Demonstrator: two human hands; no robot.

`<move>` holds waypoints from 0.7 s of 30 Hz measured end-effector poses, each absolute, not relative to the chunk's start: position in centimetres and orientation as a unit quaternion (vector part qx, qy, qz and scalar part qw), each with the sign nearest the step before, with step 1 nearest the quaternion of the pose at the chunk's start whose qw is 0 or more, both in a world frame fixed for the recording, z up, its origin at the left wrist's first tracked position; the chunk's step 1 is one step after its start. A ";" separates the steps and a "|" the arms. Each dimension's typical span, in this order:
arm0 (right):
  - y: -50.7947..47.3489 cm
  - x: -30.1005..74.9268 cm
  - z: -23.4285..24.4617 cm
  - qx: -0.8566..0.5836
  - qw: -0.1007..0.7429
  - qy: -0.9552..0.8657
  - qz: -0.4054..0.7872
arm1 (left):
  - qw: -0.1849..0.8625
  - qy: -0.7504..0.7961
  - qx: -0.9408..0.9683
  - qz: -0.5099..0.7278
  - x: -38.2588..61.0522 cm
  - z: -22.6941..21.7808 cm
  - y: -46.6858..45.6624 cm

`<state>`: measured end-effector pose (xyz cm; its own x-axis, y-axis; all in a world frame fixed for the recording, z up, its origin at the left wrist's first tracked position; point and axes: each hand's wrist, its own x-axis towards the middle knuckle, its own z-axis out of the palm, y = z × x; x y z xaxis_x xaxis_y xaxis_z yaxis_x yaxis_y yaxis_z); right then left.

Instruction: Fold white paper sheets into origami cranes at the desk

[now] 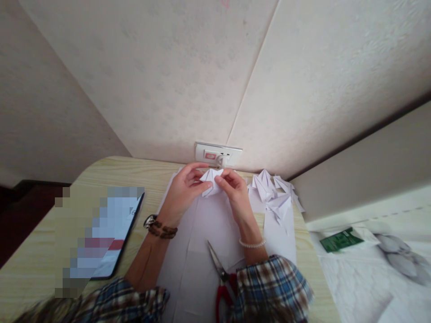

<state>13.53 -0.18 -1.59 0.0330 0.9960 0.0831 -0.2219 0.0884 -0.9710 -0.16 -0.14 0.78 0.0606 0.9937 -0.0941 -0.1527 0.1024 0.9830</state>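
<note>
A small piece of folded white paper (211, 183) is held up between both hands, near the wall end of the table. My left hand (185, 188) pinches its left side, the thumb in front and the index finger raised above it. On the other side, my right hand (233, 185) grips the paper's right edge between thumb and fingers. Beneath the hands lie white paper sheets (202, 237). Scissors with red handles (224, 294) rest on the sheets by my right forearm, partly covered by the sleeve. Several folded white paper pieces (272, 193) lie in a heap to the right.
A tablet (111, 242), partly pixelated, lies on the left of the wooden table (155, 168). Behind the hands is a wall socket (218, 154) with a plug in it. Right of the table, a green packet (341, 240) lies on a white quilted surface (363, 282).
</note>
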 end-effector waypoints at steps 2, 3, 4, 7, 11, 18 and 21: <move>-0.2 13.5 -1.5 -0.427 0.572 -0.455 0.532 | 0.581 0.464 0.425 0.515 -0.2 0.7 -0.1; -0.2 13.4 -1.5 -0.429 0.569 -0.455 0.535 | 0.586 0.459 0.416 0.522 -0.2 0.7 -0.1; -0.3 13.4 -1.5 -0.429 0.567 -0.453 0.537 | 0.590 0.454 0.409 0.528 -0.3 0.6 -0.1; -0.3 13.4 -1.4 -0.426 0.567 -0.445 0.546 | 0.587 0.450 0.403 0.538 -0.3 0.6 -0.1; -0.4 13.3 -1.5 -0.420 0.573 -0.448 0.543 | 0.573 0.465 0.409 0.537 -0.3 0.8 -0.1; -0.4 13.1 -1.6 -0.427 0.583 -0.460 0.516 | 0.567 0.488 0.392 0.535 -0.3 0.9 -0.2; -0.3 13.1 -1.5 -0.430 0.574 -0.453 0.530 | 0.562 0.494 0.400 0.529 -0.3 0.7 -0.1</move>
<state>13.06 -0.31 -1.51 0.0269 0.9975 0.0647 -0.2184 0.0690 -0.9734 -0.31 -0.07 0.72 -0.0478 0.9902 -0.1314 -0.2001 0.1194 0.9725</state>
